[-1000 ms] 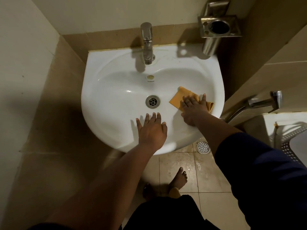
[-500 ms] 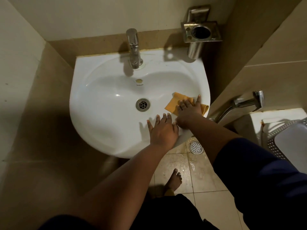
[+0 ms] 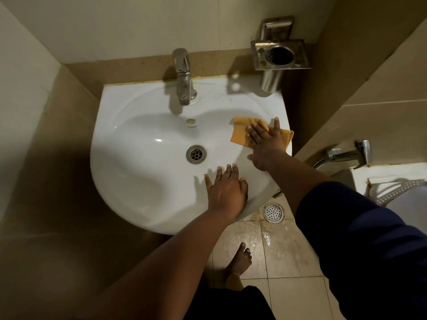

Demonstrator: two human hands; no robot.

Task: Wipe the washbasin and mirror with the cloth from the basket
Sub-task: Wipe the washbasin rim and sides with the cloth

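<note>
The right hand (image 3: pixel 265 144) covered the middle of the cloth (image 3: pixel 240 135), the basket (image 3: pixel 402 192) ran off the frame's right edge, and small lettering under the overflow hole (image 3: pixel 190 121) was unreadable.

Beige tiled walls (image 3: pixel 34 158), wet tiled floor (image 3: pixel 288 250), round floor drain (image 3: pixel 273 212), dim light

The only writing I can find is a small dark brand mark printed on the white washbasin (image 3: pixel 147 181), on its inner back wall just below the round overflow hole (image 3: pixel 190 121) and under the tap (image 3: pixel 183 77). Its letters are too small and blurred for me to read. I see no other text, label or number.
</note>
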